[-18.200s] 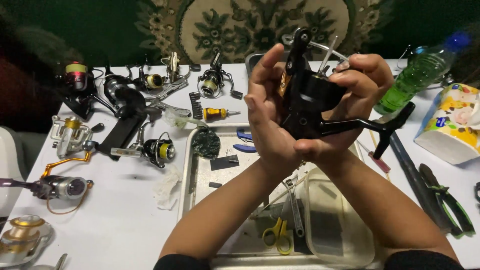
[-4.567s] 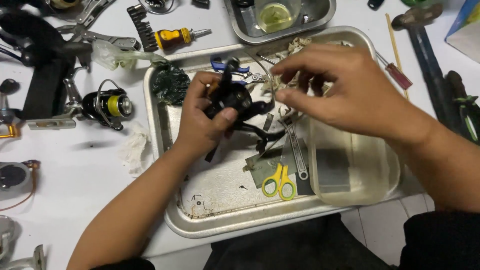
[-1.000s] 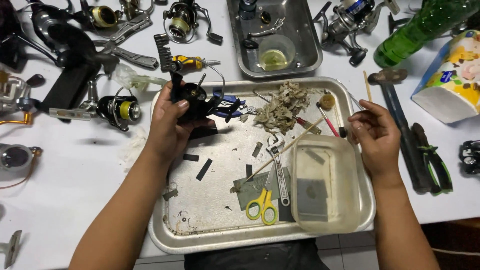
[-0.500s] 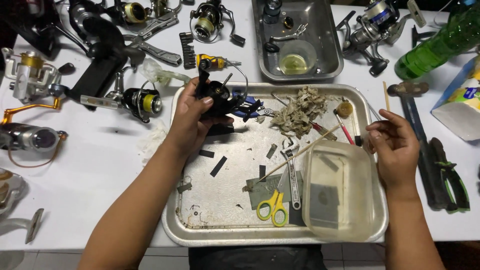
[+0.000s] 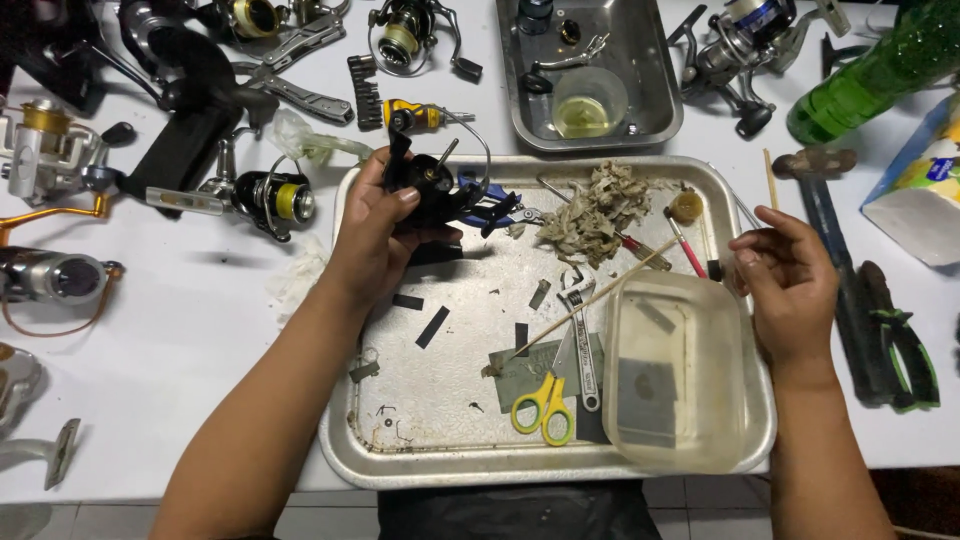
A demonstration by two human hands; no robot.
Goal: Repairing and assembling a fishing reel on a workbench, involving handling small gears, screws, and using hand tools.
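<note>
You are looking through a single camera worn on your head, and it is pointing almost straight down at the counter (image 5: 200, 340) from above. It is sitting close enough that both forearms are entering from the bottom edge and filling the lower half. Your left hand (image 5: 375, 235) is showing left of centre, your right hand (image 5: 790, 280) right of centre, with the metal tray (image 5: 440, 440) lying between and below the fingers. No second view is sharing this scene.
</note>
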